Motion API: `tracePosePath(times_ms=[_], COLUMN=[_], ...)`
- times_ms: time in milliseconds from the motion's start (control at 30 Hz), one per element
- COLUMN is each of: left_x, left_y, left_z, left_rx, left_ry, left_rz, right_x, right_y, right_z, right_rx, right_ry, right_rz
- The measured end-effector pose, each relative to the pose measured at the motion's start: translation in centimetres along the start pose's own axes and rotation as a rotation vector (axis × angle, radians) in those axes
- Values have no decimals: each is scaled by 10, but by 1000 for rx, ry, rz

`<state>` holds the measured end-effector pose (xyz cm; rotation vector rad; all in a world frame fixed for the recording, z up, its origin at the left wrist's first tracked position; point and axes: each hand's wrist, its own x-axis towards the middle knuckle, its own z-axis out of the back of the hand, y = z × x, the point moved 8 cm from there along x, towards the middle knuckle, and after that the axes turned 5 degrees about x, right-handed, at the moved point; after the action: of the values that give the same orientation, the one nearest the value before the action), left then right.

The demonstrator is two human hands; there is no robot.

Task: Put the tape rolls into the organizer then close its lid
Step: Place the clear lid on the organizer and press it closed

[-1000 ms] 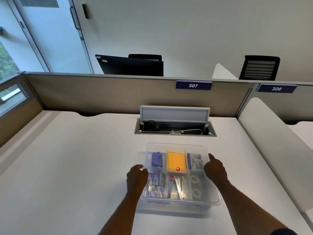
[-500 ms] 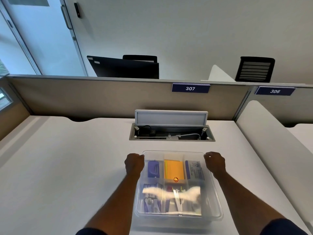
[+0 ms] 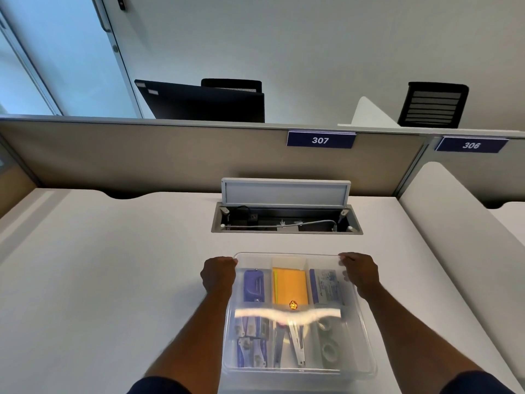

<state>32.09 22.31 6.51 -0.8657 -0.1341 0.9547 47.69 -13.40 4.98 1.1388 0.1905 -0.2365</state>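
A clear plastic organizer sits on the white desk in front of me, its transparent lid lying flat over the compartments. Two tape rolls lie in the near right compartment under the lid. My left hand grips the lid's far left corner. My right hand grips its far right corner. Other compartments hold a blue stapler, orange sticky notes, a staple box, clips and scissors.
An open cable tray with its raised flap is set into the desk behind the organizer. A beige partition bounds the far edge, and a white divider rises on the right.
The lid has come down flat over the organizer. Both hands moved from its sides to the far corners and closed on the lid's edge. The view tilted and drew nearer.
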Motion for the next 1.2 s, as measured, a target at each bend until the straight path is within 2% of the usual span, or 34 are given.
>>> tracePosePath(times_ms=[233, 433, 567, 667, 967, 1200], left_x=[0, 1, -7, -20, -67, -104], left_y=[4, 3, 14, 24, 59, 75], left_z=[-2, -5, -10, -12, 4, 13], left_rx=[-4, -2, -73, -112, -183, -78], left_ry=[-35, -37, 88, 156, 173, 145], left_rz=[21, -15, 18, -22, -30, -63], right_x=[2, -1, -15, -28, -63, -95], right_y=[-6, -1, -5, -17, -42, -72], right_z=[-2, 0, 5, 8, 27, 40], right_rx=[2, -91, -227, -245, 16, 140], right_ry=[1, -7, -27, -4, 71, 171], right_rz=[27, 75, 110, 71, -25, -68])
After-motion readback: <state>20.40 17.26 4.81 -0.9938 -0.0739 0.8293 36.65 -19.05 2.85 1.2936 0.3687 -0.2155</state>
